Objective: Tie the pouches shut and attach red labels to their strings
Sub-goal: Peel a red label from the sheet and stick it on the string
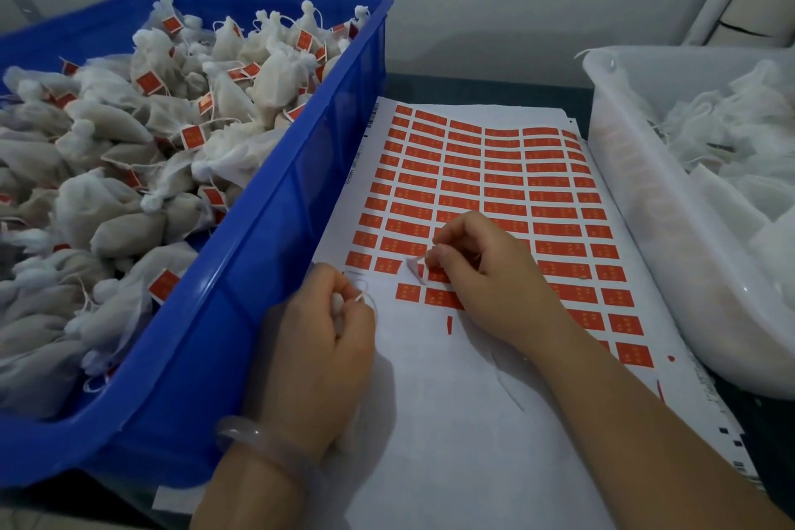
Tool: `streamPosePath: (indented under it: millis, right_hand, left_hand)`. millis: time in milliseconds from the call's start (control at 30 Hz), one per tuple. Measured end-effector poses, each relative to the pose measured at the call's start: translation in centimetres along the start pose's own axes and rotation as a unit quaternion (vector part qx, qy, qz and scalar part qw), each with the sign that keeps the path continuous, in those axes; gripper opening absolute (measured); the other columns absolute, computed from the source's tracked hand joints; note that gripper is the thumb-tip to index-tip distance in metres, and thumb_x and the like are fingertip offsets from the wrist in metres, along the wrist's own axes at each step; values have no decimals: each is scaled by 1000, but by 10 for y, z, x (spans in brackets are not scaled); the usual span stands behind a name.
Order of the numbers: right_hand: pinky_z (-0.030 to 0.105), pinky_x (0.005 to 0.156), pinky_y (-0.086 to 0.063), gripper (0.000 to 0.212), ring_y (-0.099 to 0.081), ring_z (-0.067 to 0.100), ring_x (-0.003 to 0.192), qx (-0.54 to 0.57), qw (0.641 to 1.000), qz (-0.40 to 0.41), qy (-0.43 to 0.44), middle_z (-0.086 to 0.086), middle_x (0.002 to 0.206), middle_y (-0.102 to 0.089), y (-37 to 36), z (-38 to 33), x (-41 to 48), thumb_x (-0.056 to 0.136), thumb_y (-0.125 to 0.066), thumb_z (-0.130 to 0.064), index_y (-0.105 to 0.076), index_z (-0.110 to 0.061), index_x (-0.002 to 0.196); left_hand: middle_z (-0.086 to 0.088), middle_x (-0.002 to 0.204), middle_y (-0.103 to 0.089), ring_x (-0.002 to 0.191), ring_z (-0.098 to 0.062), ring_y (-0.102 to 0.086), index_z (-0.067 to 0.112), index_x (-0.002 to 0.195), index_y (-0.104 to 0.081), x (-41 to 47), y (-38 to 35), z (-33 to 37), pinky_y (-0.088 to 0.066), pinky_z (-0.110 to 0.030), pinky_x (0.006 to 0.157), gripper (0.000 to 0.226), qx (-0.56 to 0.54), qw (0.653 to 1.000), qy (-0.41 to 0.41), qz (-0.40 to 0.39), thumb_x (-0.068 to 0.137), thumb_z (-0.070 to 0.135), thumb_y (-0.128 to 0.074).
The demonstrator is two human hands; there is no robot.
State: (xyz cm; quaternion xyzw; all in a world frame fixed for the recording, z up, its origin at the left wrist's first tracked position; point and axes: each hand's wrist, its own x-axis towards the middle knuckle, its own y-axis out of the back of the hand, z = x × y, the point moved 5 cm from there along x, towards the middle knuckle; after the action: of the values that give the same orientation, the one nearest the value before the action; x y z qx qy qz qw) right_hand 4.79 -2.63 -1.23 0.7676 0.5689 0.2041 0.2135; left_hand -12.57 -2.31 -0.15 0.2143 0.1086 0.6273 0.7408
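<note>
A person is peeling a red label (415,269) while holding a small white pouch (337,308).

A large blue crate (279,254) is sitting on the left, holding a heap of tied pouches (129,168) with red tags on their strings. A translucent tub (636,228) is sitting on the right, holding loose white pouches (731,142). Between the 2 containers, a white label sheet (451,422) is lying flat, its rows of red stickers (494,185) filling the far part. The left hand (318,349), with a pale bangle (258,439) on the wrist, is curling its fingers around the pouch near the crate wall, its thin string (365,293) looping out at the fingertips. The right hand (486,267) is resting on the sheet, thumb and forefinger pinching the label's lifted corner.
</note>
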Motion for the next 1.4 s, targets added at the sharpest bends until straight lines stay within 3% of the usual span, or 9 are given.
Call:
streamPosePath:
  millis: [200,433,533,633,767,900,1033,1200,1400]
  right_hand:
    - [27,99,-37,22,-45,6,105,-186,977,-61,85,-14,117,-58,-10,-10,-2,92,-53,-32,-65,-30,111]
    - [28,102,-30,46,-36,4,113,-207,968,-114,87,-18,126,-48,-10,-13,-6,81,-36,-52,-57,-36,118]
    - [31,104,-35,30,-39,4,115,-142,982,-81,89,-17,128,-45,-6,-17,-8,85,-56,-48,-49,-38,112]
    - [36,109,-24,12,-26,3,124,-164,969,-106,153,-18,133,-42,-13,-27,-15,83,-62,-36,-58,-42,93]
    - [42,113,-11,20,-14,10,135,-227,960,-92,138,-17,145,-35,-12,-19,-11,88,-56,-33,-69,-37,103]
    - [43,113,-17,22,-21,11,134,-223,969,-51,89,-16,143,-40,0,-9,-3,89,-55,-37,-67,-37,107]
    - [41,112,-15,21,-25,10,131,-216,971,-71,70,-16,140,-41,-2,-7,0,91,-52,-36,-64,-39,108]
    - [44,114,-9,26,-20,12,134,-229,966,-92,74,-15,145,-36,-4,-7,-1,95,-47,-34,-58,-40,118]
    - [40,115,-12,21,-26,10,133,-209,973,-74,71,-16,141,-41,-4,-10,-1,93,-53,-31,-59,-36,112]
  left_hand:
    - [9,95,-62,80,-6,-60,19,92,-54,2,0,-1,-46,-11,67,3,40,999,2,5,92,19,-51]
    - [10,96,-61,82,-6,-59,21,92,-53,3,-1,-3,-45,-10,67,3,65,998,-8,4,91,19,-51]
    - [19,84,-58,79,0,-59,24,84,-52,4,-1,-4,-42,-3,54,10,52,999,-9,-4,91,17,-51]
    - [19,84,-58,78,0,-59,24,84,-52,3,-1,-5,-43,-2,52,10,41,999,-4,-7,91,18,-52]
    - [15,89,-59,80,1,-58,23,86,-52,3,-1,-4,-43,-2,54,8,32,999,-3,-6,91,17,-51]
    - [18,96,-58,81,2,-58,25,86,-51,3,-1,-2,-43,-2,57,9,55,998,7,-20,93,19,-50]
    - [10,129,-49,108,-9,-54,33,124,-46,9,-12,13,-49,-22,91,30,220,971,-33,-85,94,33,-43]
    - [4,138,-42,113,-16,-51,32,139,-34,30,-31,17,-45,-27,96,49,301,942,-40,-139,93,37,-47]
    - [-4,121,-54,106,-20,-49,24,124,-58,31,-27,20,-27,-18,72,41,298,940,-126,-108,91,7,-41]
